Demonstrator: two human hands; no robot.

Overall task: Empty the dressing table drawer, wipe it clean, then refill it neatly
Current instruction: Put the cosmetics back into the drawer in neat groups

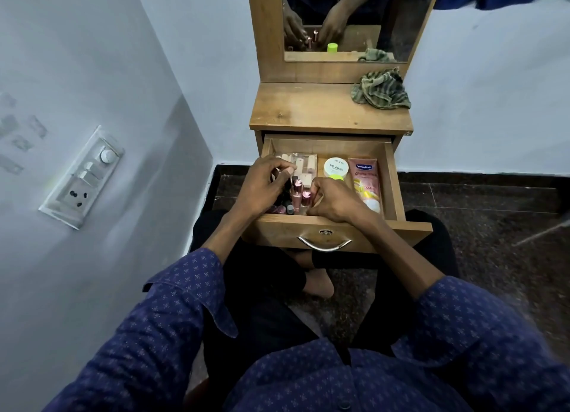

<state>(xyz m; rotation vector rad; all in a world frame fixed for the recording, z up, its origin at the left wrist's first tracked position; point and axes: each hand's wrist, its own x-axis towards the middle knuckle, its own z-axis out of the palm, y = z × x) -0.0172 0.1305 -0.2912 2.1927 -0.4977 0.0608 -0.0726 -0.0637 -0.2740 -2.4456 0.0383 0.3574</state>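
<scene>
— Where do we find the drawer (391, 177)?
— Pulled open at the centre of the frame, below the dressing table top (308, 109). A pink tube (365, 177) lies along its right side, a round white nail polish tub (336, 166) just left of that, and a clear box (303, 163) at the back left.
— And our hands?
— Both are in the drawer's front left part. Our left hand (265, 186) has its fingers curled among the small pink bottles (297, 192); we cannot tell what it grips. Our right hand (333, 203) seems to pinch one bottle.
— The cloth (382, 89)?
— Crumpled on the top, upper right, under the mirror (345, 11).
</scene>
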